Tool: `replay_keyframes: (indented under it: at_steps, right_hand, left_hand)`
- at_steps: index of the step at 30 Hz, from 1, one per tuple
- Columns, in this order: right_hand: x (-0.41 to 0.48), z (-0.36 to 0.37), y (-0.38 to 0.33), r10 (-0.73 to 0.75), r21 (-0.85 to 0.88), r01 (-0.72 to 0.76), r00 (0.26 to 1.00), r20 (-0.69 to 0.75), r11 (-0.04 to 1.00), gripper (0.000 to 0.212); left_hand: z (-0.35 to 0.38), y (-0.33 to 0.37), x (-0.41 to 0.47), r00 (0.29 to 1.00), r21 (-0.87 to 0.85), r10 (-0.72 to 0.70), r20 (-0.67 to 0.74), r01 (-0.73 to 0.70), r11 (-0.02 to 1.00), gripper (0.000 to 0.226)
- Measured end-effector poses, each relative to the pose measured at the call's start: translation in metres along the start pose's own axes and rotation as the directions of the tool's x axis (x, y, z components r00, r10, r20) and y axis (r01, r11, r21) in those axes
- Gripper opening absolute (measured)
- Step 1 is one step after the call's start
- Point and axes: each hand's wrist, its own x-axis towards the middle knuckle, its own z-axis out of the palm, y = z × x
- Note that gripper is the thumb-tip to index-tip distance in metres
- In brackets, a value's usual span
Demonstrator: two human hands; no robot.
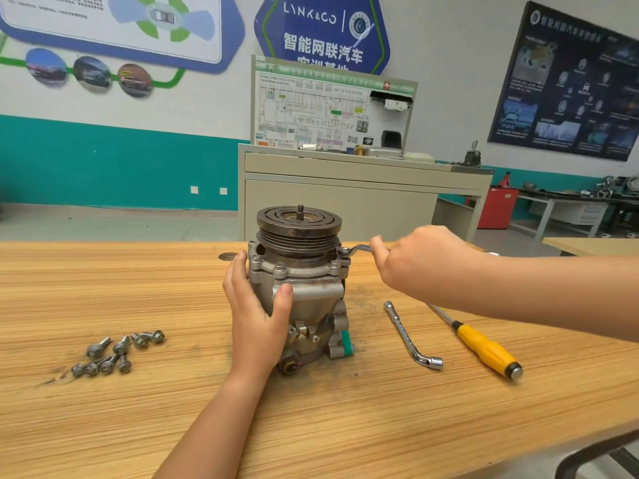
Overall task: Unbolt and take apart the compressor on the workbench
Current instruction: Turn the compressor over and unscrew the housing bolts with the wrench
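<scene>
The grey metal compressor (304,299) stands upright on the wooden workbench (138,409), its dark grooved pulley (299,226) on top. My left hand (256,316) wraps the left side of its body, thumb pressed on the front. My right hand (415,261) grips the handle of a silver ring wrench (356,249), whose ring end sits over a bolt on the flange's right rim. Other flange bolts (279,267) still stand in the rim.
Several removed bolts (114,354) lie in a loose pile at the left. An L-shaped socket wrench (409,335) and a yellow-handled screwdriver (484,350) lie to the right of the compressor. A training cabinet (345,188) stands behind the bench.
</scene>
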Motion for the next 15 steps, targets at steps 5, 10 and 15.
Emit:
replay_keyframes:
  at_steps: [5,10,15]
  right_hand:
    - [0.016,0.056,0.031,-0.016,0.127,0.043,0.979,-0.203,0.991,0.044]
    - [0.057,0.081,0.027,0.099,0.393,0.030,0.948,-0.303,0.919,0.030]
    - [0.103,0.074,0.004,0.288,0.543,0.102,0.758,-0.585,0.833,0.035]
  left_hand:
    - [0.000,0.002,-0.002,1.000,-0.005,-0.009,-0.005,0.009,1.000,0.090]
    - [-0.001,-0.001,0.000,1.000,0.011,0.008,-0.006,-0.008,1.000,0.089]
    - [-0.002,-0.003,0.002,1.000,0.024,0.013,0.004,-0.013,1.000,0.088]
